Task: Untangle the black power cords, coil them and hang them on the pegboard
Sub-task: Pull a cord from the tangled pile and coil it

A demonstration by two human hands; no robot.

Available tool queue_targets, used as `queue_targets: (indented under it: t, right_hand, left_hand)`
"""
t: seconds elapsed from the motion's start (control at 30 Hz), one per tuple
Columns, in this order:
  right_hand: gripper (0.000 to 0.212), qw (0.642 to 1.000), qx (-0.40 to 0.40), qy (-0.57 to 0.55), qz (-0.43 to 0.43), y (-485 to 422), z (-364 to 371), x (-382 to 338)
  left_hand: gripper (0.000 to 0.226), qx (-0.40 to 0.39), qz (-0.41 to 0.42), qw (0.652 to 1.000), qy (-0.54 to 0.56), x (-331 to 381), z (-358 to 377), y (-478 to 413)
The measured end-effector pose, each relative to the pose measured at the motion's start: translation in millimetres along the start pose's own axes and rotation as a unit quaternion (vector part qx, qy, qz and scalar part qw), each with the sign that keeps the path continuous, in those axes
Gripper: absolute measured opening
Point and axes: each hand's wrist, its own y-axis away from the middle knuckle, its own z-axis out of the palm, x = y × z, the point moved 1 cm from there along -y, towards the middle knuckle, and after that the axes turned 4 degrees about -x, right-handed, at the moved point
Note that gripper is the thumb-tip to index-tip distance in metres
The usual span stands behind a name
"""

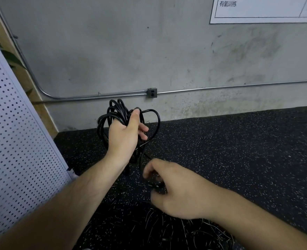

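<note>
A stained grey concrete wall (113, 51) rises behind a black speckled rubber floor (239, 150), and a white perforated metal pegboard (13, 132) stands at the left. A tangle of black cords (194, 235) lies on the floor at the bottom edge. The left hand (125, 136) holds a coil of black power cord (116, 109) up in front of the wall, fingers curled round its loops. Just below, the blurred right hand (181, 190) pinches the cord's black plug end (158, 184).

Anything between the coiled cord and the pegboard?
Nothing visible. The coiled black power cord, held in the left hand, has only open air between it and the white perforated pegboard on its left.
</note>
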Motion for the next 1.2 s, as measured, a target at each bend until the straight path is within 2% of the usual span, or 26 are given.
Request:
queue_targets:
  t: [0.07,0.17,0.27,0.33,0.43,0.53,0.63,0.73,0.8,0.83,0.9,0.93,0.97,1.03,1.07,1.13,1.2]
  right_hand:
    - [0.017,0.994,0.060,0.051,-0.075,-0.2,0.1,0.5]
    - [0.015,0.985,0.063,0.082,-0.136,-4.4,-1.8,9.9]
    - [0.018,0.987,0.081,-0.013,-0.140,-8.1,-11.8,20.6]
    - [0.016,0.979,0.104,-0.128,-0.121,-11.5,-19.9,25.0]
    - [0.019,0.935,0.131,-0.327,-0.044,-16.8,-32.8,34.1]
    - [0.034,0.910,0.166,-0.380,0.014,-20.6,-43.2,41.4]
    - [0.039,0.888,0.204,-0.406,0.067,-23.8,-46.1,49.7]
    - [0.043,0.892,0.216,-0.382,0.108,-26.7,-43.7,56.4]
    - [0.046,0.904,0.237,-0.329,0.137,-27.8,-43.3,60.6]
    - [0.044,0.919,0.258,-0.257,0.152,-27.3,-44.3,63.4]
    - [0.042,0.943,0.302,-0.016,0.138,-22.8,-51.7,69.5]
    - [0.053,0.949,0.291,0.063,0.102,-21.3,-57.0,71.5]
    - [0.071,0.963,0.249,0.083,0.052,-20.5,-62.0,71.9]
    - [0.099,0.991,0.121,0.036,-0.043,-20.3,-64.9,69.9]
    - [0.102,0.996,0.062,0.013,-0.068,-22.2,-60.9,69.0]
    - [0.091,0.995,-0.012,-0.071,-0.068,-27.4,-48.7,72.7]
    - [0.073,0.979,-0.035,-0.196,-0.042,-32.0,-40.1,75.8]
  left_hand:
    - [0.041,-0.009,-0.001,1.000,-0.004,0.8,-0.6,0.4]
    - [0.041,-0.031,0.000,0.999,-0.021,3.1,2.0,2.2]
    - [0.034,-0.093,-0.016,0.995,-0.023,5.9,7.1,8.5]
    - [0.031,-0.143,-0.012,0.989,-0.037,6.0,8.7,12.1]
    - [0.028,-0.233,0.006,0.971,-0.048,5.9,10.0,17.0]
    - [0.035,-0.315,-0.054,0.948,0.007,8.0,15.6,26.6]
    - [0.048,-0.326,-0.108,0.939,0.030,6.3,20.1,28.4]
    - [0.059,-0.365,-0.113,0.923,0.052,6.2,20.9,28.5]
    - [0.045,-0.404,-0.091,0.909,0.044,5.2,21.4,28.1]
    - [0.042,-0.410,-0.084,0.908,0.026,3.9,21.3,26.4]
    - [0.039,-0.402,-0.083,0.912,-0.016,-0.3,19.8,20.6]
    - [0.041,-0.409,-0.083,0.908,-0.045,-1.4,18.5,18.4]
    - [0.044,-0.432,-0.082,0.895,-0.077,-1.5,17.5,17.6]
    - [0.046,-0.500,-0.089,0.852,-0.128,0.6,17.5,20.3]
    - [0.045,-0.525,-0.096,0.834,-0.140,1.5,17.4,22.2]
    - [0.046,-0.550,-0.112,0.814,-0.152,1.1,15.6,24.1]
    - [0.050,-0.561,-0.117,0.806,-0.148,0.0,11.6,23.3]
